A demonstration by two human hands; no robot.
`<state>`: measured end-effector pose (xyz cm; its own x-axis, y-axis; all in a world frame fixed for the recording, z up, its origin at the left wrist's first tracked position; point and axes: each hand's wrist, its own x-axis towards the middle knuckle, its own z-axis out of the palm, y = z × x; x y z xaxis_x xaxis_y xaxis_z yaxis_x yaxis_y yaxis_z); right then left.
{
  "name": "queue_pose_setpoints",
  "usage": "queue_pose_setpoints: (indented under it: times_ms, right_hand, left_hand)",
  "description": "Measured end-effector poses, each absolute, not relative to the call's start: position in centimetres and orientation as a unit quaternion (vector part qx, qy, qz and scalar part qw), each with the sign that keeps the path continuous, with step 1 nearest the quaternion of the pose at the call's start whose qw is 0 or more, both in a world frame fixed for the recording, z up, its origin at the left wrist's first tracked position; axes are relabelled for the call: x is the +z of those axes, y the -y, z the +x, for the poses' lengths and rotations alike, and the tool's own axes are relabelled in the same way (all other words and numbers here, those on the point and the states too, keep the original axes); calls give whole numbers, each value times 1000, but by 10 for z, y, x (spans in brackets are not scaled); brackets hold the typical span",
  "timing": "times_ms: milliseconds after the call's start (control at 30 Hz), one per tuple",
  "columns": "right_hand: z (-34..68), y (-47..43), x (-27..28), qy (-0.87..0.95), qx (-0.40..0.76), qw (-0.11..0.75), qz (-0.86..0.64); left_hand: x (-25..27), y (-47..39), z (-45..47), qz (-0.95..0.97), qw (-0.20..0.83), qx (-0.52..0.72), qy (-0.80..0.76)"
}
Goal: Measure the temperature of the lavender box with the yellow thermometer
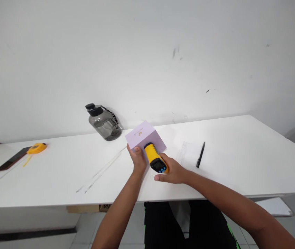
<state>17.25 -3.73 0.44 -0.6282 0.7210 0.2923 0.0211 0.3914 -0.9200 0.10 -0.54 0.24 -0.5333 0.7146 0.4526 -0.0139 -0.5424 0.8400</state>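
From the head camera, the person sits at a long white tabletop [215,166] set against a white wall, both forearms reaching forward over its near edge. The left hand [138,159] has its grip closed on the near left corner of a small lilac box [143,135], thumb on top, and holds that box tilted with its far edge raised; whether the box's underside touches the tabletop cannot be told from here. The right hand [173,171] has its grip wrapped firmly around the handle of a yellow infrared thermometer [154,158], whose black rear face with a small blue display faces the camera and whose nose points away at the near face of the box, very close to it or touching. As far as the work can be judged, the instrument is already picked up and aimed and the box is steadied in front of it; a reading taken and written down is not shown. To the right of the hands lies a sheet of paper [186,152], blank as far as can be seen, with a black pen [200,154] lying just beside it, untouched. Further back stands a smoky grey water bottle [103,122], leaning. Well apart at the far left rest a yellow tape measure [36,148] and a dark flat slab [11,159].
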Motion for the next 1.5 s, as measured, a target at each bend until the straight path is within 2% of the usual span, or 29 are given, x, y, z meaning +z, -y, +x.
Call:
queue_pose_setpoints:
  times_ms: [200,733,933,1200,1333,1500]
  right_hand:
    - [171,40,6,751,513,335,-245]
    - [170,42,11,723,551,356,-219]
    - [168,41,7,706,553,358,-259]
    - [170,43,12,686,589,368,-218]
    - [171,41,10,676,623,340,-198]
    - [173,37,7,606,720,281,-188]
  left_hand:
    - [1,4,-1,416,235,767,-428]
    - [-15,-6,-11,422,222,759,-443]
    - [-9,-4,-9,427,219,755,-447]
    - [-4,-3,-8,435,202,755,-447]
    - [-7,-5,-9,417,218,761,-446]
    - [-5,-4,-9,417,202,763,-451]
